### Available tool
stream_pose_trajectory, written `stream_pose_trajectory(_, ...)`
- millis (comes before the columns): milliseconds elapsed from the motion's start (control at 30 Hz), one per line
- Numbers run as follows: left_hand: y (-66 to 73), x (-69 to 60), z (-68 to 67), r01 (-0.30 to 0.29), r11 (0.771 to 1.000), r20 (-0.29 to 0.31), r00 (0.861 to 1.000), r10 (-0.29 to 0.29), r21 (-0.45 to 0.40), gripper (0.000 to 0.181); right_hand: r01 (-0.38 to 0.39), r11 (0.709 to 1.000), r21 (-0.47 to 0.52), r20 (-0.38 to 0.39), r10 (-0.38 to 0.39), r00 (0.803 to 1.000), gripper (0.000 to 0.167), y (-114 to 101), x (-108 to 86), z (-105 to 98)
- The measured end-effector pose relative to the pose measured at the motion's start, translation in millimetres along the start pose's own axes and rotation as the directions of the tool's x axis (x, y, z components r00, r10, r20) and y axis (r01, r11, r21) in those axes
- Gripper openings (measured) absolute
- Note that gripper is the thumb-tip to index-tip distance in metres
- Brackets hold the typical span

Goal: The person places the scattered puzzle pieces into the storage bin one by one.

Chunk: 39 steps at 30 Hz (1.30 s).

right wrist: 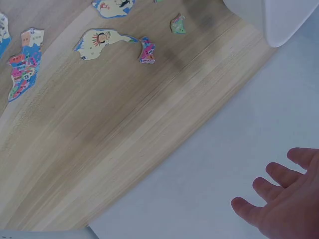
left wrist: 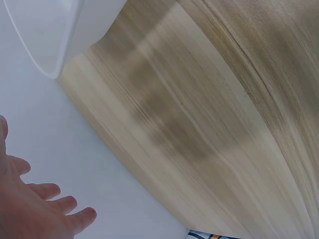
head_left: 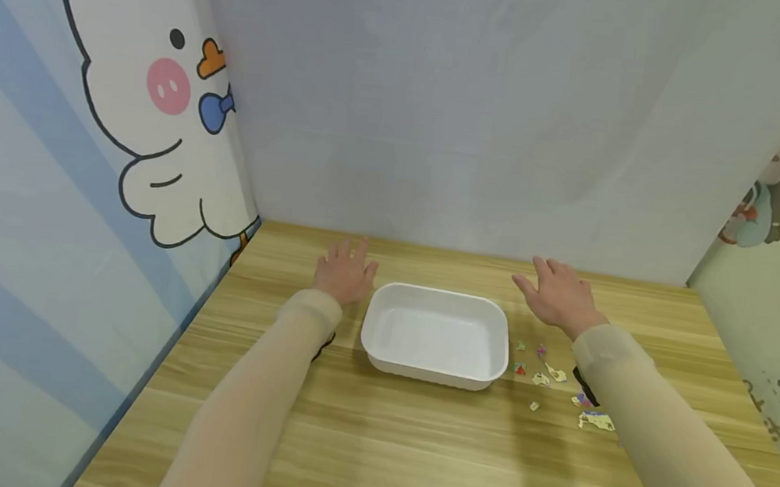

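Wood-grain tabletop point(head_left: 398, 448) under white tray point(head_left: 433, 338); grey backdrop point(head_left: 472, 118); 2 printed side walls point(head_left: 8, 183).

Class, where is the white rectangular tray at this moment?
In the head view, the white rectangular tray sits on the wood-grain table below the picture's centre, right of the left hand and left of the small printed cutouts.

Tray point(head_left: 434, 334) on the table point(head_left: 377, 446)

From the tray, the left hand point(head_left: 345, 274) is at 10 o'clock, the right hand point(head_left: 559, 297) at 2, small pieces point(head_left: 556, 375) at 3 to 4 on the table, the wall point(head_left: 458, 125) behind at 12 o'clock
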<state>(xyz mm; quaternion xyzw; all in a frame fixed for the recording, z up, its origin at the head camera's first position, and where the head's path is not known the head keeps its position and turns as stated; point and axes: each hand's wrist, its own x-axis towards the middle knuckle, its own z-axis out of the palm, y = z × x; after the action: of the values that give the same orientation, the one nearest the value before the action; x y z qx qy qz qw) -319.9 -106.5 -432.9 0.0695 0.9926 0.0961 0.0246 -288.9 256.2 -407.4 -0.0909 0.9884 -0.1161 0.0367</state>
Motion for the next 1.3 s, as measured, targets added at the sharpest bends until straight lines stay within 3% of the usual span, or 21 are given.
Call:
stream_pose_trajectory(433,-5.5,-2.1,2.5,0.051,0.998,0.095,0.994,-0.049,-0.027,0.06,-0.019,0.999,0.049,0.032,0.018,0.999,0.076,5,-6.8,10)
stream_pose_trajectory(700,-9.3,-9.2,5.5,0.049,0.998,0.159,0.986,-0.041,-0.049,0.06,-0.025,0.999,0.035,0.036,0.023,0.999,0.071,7,-13.8,15)
stream_pose_trajectory(967,-7.9,-17.0,-1.3,0.047,0.993,0.313,0.95,-0.012,-0.107,0.063,0.004,1.0,0.007,0.064,-0.005,0.998,0.057,8,-15.8,15)
stream_pose_trajectory(1100,-9.7,-16.4,-0.7,0.101,0.982,0.379,0.925,-0.033,-0.162,0.066,0.054,0.999,0.006,0.103,-0.054,0.993,0.048,10,-20.5,16)
stream_pose_trajectory(1300,-12.7,-20.4,-2.1,0.187,0.944,0.462,0.886,-0.043,-0.27,0.065,0.098,0.994,0.049,0.183,-0.105,0.978,0.031,14,-22.6,22)
